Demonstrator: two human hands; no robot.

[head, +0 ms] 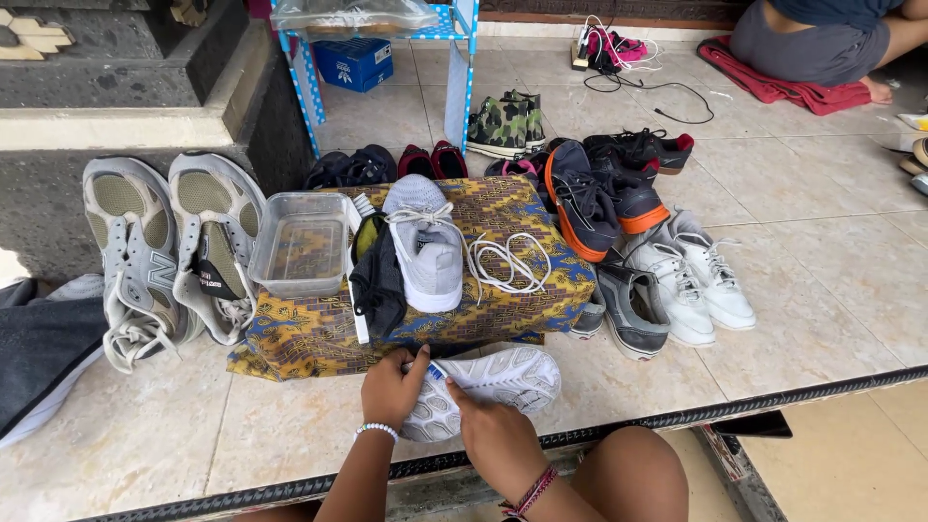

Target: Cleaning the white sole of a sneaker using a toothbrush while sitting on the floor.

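Note:
A white sneaker (503, 379) lies sole-up on the tiled floor in front of a low block covered with a patterned yellow and blue cloth (522, 290). My left hand (390, 387) grips its toe end. My right hand (488, 430) presses on the sole beside it. On the cloth stand a matching light grey sneaker (425, 253), a loose white lace (505, 261), a clear plastic tub (302, 244) of water, a black rag (379, 280) and a white-handled brush (360, 319).
Two grey sneakers (169, 251) lean against the stone step at left. Several pairs of shoes (628, 232) crowd the floor at right. A blue shelf frame (454, 77) stands behind. Another person sits at the top right (822, 43). A metal floor track (773, 396) runs along the tile edge.

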